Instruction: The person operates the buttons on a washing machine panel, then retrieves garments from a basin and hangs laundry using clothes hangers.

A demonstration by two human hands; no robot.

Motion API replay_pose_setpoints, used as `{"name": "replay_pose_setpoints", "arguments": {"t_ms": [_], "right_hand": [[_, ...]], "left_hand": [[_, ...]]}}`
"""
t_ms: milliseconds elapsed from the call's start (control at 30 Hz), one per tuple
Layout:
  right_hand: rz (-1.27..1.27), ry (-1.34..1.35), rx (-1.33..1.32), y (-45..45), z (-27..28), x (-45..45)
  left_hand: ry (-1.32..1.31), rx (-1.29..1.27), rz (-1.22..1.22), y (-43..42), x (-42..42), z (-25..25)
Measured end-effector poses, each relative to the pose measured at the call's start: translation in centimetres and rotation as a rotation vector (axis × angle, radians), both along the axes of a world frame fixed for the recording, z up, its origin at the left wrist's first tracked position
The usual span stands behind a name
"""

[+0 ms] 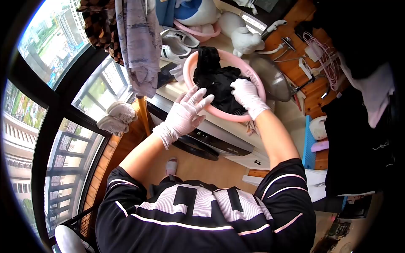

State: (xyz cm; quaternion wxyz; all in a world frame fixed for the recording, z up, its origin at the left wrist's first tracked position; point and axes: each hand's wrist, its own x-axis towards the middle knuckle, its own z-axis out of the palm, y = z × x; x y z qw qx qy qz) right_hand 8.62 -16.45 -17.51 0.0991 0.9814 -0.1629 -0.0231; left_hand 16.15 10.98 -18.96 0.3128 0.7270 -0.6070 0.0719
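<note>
Black clothing lies bunched in a pink oval basin on the counter, part of it draped over the far rim. My right hand, in a thin white glove, is closed on the cloth at the basin's right side. My left hand, gloved the same way, hovers at the near left rim with its fingers spread and nothing in them. Whether its fingertips touch the rim I cannot tell.
Behind the basin are white sneakers, a white plush toy and a smaller pink basin. A metal sink lies to the right. Below the counter is a washing machine. Clothes hang at left.
</note>
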Motion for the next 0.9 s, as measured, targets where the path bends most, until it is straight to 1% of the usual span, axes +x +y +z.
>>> {"name": "replay_pose_setpoints", "arguments": {"t_ms": [33,67,100,133,167,200,233,267,333,400,467,500,567,600,633,667,700,733,767,800,833,900], "right_hand": [[0.053,-0.157,0.151,-0.5,1.0,-0.1],[0.083,-0.322,0.281,-0.5,3.2,0.0],[0.055,-0.485,0.567,-1.6,5.0,-0.2],[-0.180,-0.501,0.615,-0.5,10.0,-0.8],[-0.122,-0.715,0.643,-0.4,13.0,-1.8],[-0.265,-0.768,0.757,-0.9,16.8,-3.1],[-0.265,-0.913,0.827,-0.8,20.2,-5.0],[-0.149,-1.200,0.910,-0.9,22.2,-6.8],[-0.116,-1.427,0.743,-3.5,24.3,-10.2],[-0.092,-1.086,-0.237,-7.1,24.4,-15.8],[-0.071,-0.865,-0.582,-6.9,24.6,-19.4],[-0.062,-0.882,-0.472,-6.2,25.0,-21.2],[-0.012,-1.032,-0.142,-3.4,24.9,-23.6],[0.021,-1.166,0.081,-0.9,24.3,-24.2],[0.009,-1.264,0.107,2.5,23.6,-23.2],[0.001,-1.364,0.133,6.0,22.9,-22.2],[-0.052,-1.424,-0.046,9.4,22.7,-20.7],[-0.182,-1.054,-0.590,8.9,24.3,-23.7],[-0.218,-1.180,-0.549,9.7,23.9,-26.5],[-0.259,-1.372,-0.409,11.5,24.2,-27.1],[-0.292,-1.527,-0.299,12.8,24.9,-28.4],[-0.339,-1.763,-0.141,15.1,26.2,-31.3]], "left_hand": [[0.009,0.011,-0.019,0.2,0.3,0.0],[0.008,0.005,-0.028,0.2,0.6,-0.2],[0.010,0.009,-0.027,0.2,0.8,-0.3],[0.008,0.012,-0.027,0.2,0.8,-0.4],[0.005,0.013,-0.029,0.1,0.9,-0.4],[-0.009,0.000,-0.013,0.1,0.9,-0.5],[-0.012,-0.017,0.002,0.0,0.8,-0.6],[-0.014,-0.033,0.014,-0.1,0.7,-0.6],[-0.017,-0.050,0.047,-0.4,0.5,-0.8],[0.001,-0.039,0.082,-0.7,0.1,-0.6],[0.014,-0.050,0.104,-1.1,-0.2,0.5],[0.053,-0.076,0.045,-1.5,-0.4,1.1],[0.142,-0.130,-0.067,-2.7,-0.7,2.4],[0.249,-0.269,-0.222,-3.8,-1.1,3.2],[0.385,-0.374,-0.365,-4.7,-2.2,3.4],[0.444,-0.399,-0.422,-5.4,-3.5,3.5],[0.501,-0.426,-0.478,-5.9,-4.9,3.4],[0.553,-0.446,-0.565,-6.4,-6.3,3.2],[0.610,-0.461,-0.652,-6.6,-7.7,3.0],[0.698,-0.407,-0.754,-6.5,-9.0,3.4],[0.886,-0.312,-0.838,-6.1,-10.4,3.8],[1.444,-0.340,-0.965,-6.9,-13.6,3.7]]}}
